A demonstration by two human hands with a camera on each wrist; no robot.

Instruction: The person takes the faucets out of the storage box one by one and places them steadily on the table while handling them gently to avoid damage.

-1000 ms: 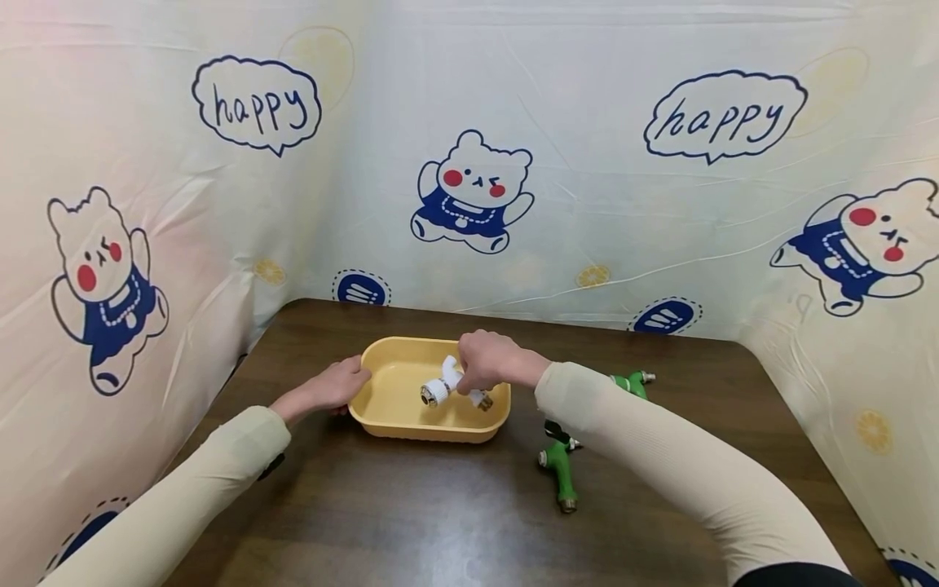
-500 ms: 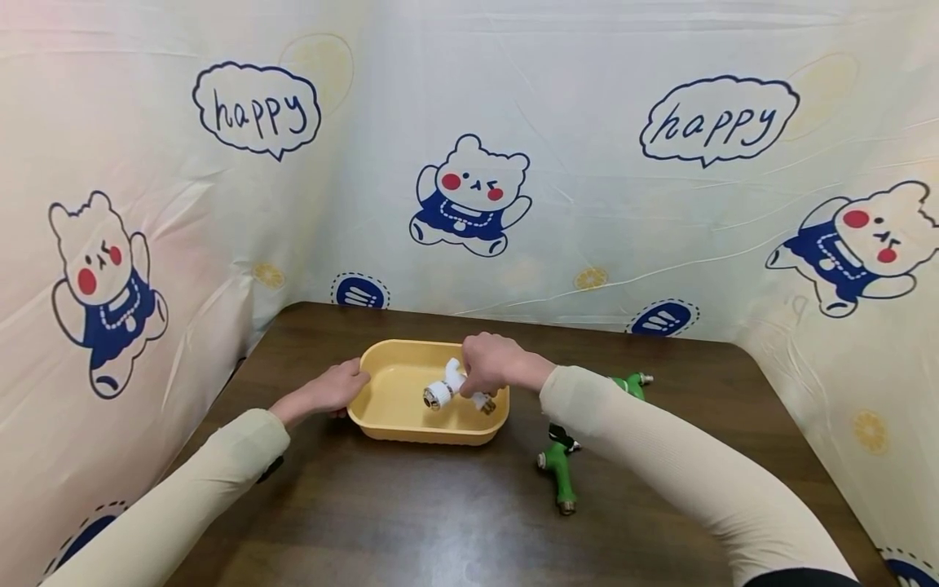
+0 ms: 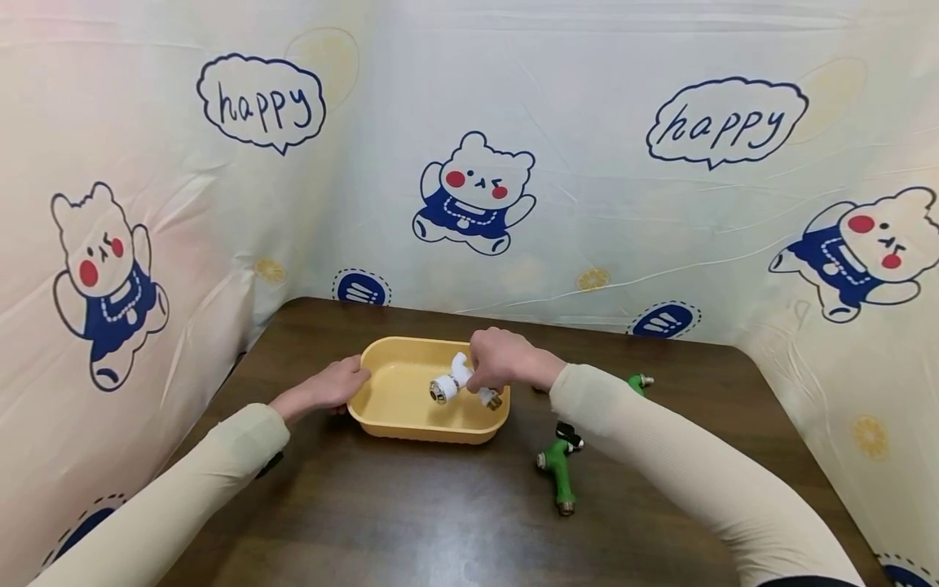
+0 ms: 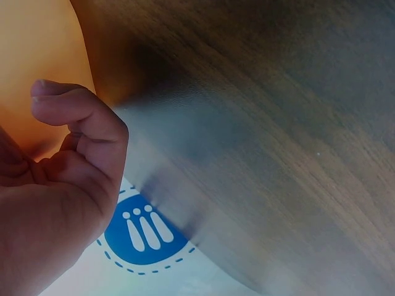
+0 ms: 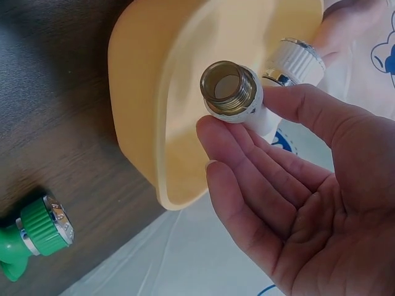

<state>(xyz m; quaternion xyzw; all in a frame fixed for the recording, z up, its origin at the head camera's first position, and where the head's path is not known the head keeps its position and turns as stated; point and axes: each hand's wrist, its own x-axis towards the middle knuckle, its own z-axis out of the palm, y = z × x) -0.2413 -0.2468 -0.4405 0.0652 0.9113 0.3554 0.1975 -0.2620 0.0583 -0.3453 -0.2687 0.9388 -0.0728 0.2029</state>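
Note:
My left hand (image 3: 333, 385) grips the left end of a yellow plastic tub (image 3: 425, 434). Curled fingers show against the tub's wall (image 4: 46, 43) in the left wrist view. Above the right part of the tub, my right hand (image 3: 506, 359) pinches a white tap (image 3: 444, 389) between thumb and fingers. The tap has a ribbed collar with a chrome end and a brass-coloured threaded inlet (image 5: 231, 89), which faces the right wrist camera. Nothing else shows inside the tub, though the hand covers its far right corner.
On the brown table (image 3: 367, 505), a green tap (image 3: 562, 477) with a black handle lies right of the tub. Farther back, another green tap (image 3: 640, 381) is partly hidden by the right sleeve (image 3: 660, 440). A printed curtain (image 3: 587, 187) surrounds the table's back and sides.
My right hand has shifted slightly to the right, carrying the white tap with it. The left hand and the tub have stayed in place.

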